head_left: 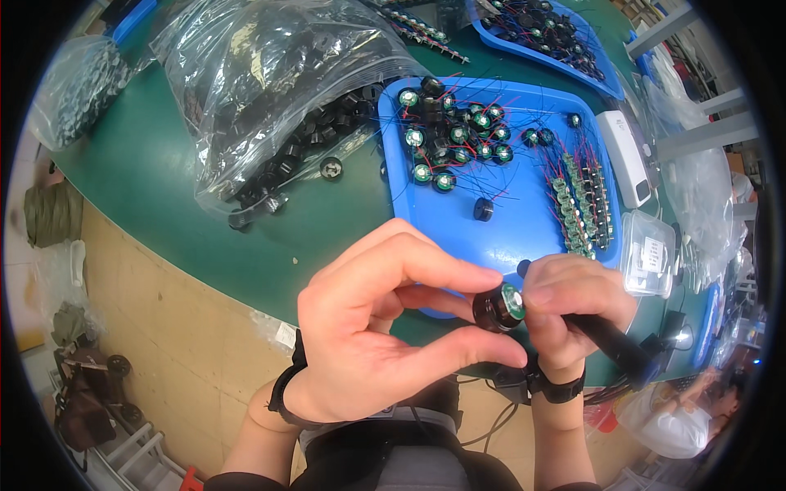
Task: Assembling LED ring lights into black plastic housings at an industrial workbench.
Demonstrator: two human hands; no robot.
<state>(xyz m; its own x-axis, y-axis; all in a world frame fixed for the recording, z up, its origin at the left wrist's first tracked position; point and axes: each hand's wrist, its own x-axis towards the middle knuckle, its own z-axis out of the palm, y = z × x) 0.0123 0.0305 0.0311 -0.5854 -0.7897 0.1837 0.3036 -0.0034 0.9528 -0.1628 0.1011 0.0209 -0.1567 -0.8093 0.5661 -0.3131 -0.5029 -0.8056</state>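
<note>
My left hand [393, 307] grips a small black cylindrical part [491, 309] with a round green circuit board on its right-hand face. Its index finger is at the top of the part, and the thumb is stretched out below it. Close against the board's right side are the fingertips of my right hand [577, 303]. That hand is closed round a black stick-like handle [614, 348] that slants to the lower right; its working end is hidden by the fingers. Beyond both hands lies a blue tray [442, 233], holding several similar wired parts [481, 121] and one plain black cylinder [484, 209].
Rows of small green boards [577, 204] with wires lie in the tray's right side. A large clear bag [278, 74] spills black cylinders on the green table [147, 180]. Right of the tray are a white device [625, 159] and a clear plastic box [648, 254]. Another person [675, 421] sits at lower right.
</note>
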